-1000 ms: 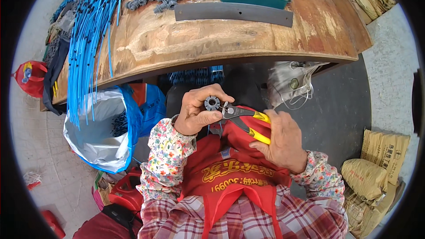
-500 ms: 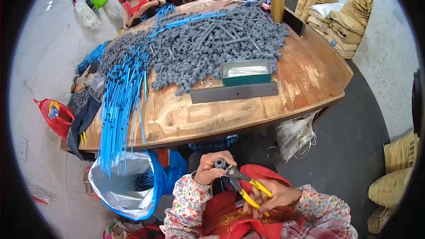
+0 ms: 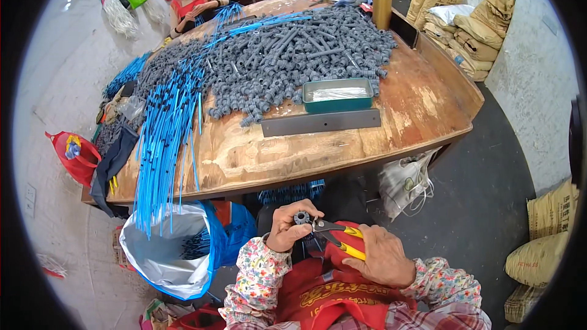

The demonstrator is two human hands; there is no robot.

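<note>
Grey fitting [image 3: 301, 217] sits pinched in the left hand [image 3: 286, 230] grip, cutters [image 3: 335, 236] clasped by the right hand [image 3: 382, 261] at its side; unchanged from a moment ago, below the bench [image 3: 422, 113].

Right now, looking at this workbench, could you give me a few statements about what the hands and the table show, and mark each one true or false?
1. The left hand pinches a small dark grey ribbed plastic ring. True.
2. The right hand grips yellow-handled metal pliers. True.
3. The pliers' tip points away from the ring. False: the tip sits right beside the ring.
4. The teal rectangular metal tray rests on the floor. False: it sits on the worn wooden table.
5. Long thin blue plastic rods hang over the table's left edge. True.
6. The heap of grey plastic fittings lies in the tray. False: it is spread over the tabletop.
</note>
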